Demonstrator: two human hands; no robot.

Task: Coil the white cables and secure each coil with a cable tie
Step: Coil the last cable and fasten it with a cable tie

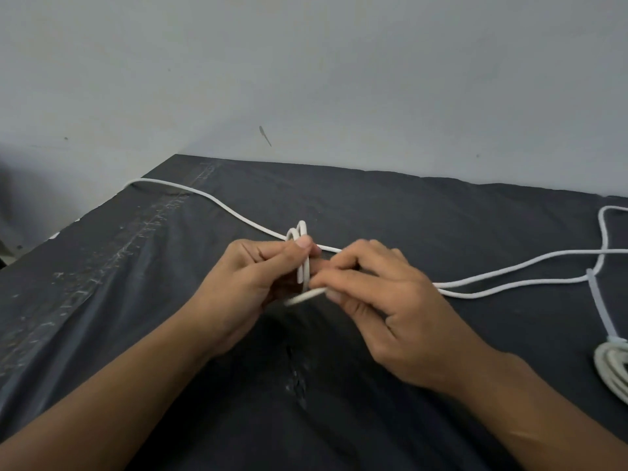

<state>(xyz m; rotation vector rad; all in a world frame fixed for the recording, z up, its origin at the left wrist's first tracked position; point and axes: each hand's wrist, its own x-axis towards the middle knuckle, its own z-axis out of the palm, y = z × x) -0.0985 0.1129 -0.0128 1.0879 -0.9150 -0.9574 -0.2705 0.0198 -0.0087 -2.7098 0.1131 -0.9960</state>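
Head view, tied coil [613,368] far right, loose cable [217,202] across dark cloth [373,205]

In the middle of the frame, the left hand [244,283] pinches small loops of white cable [303,263] and the right hand [380,300] holds its loose end. At the right edge a finished coil [611,365] with a cable tie [599,307] lies on the dark surface [373,205]
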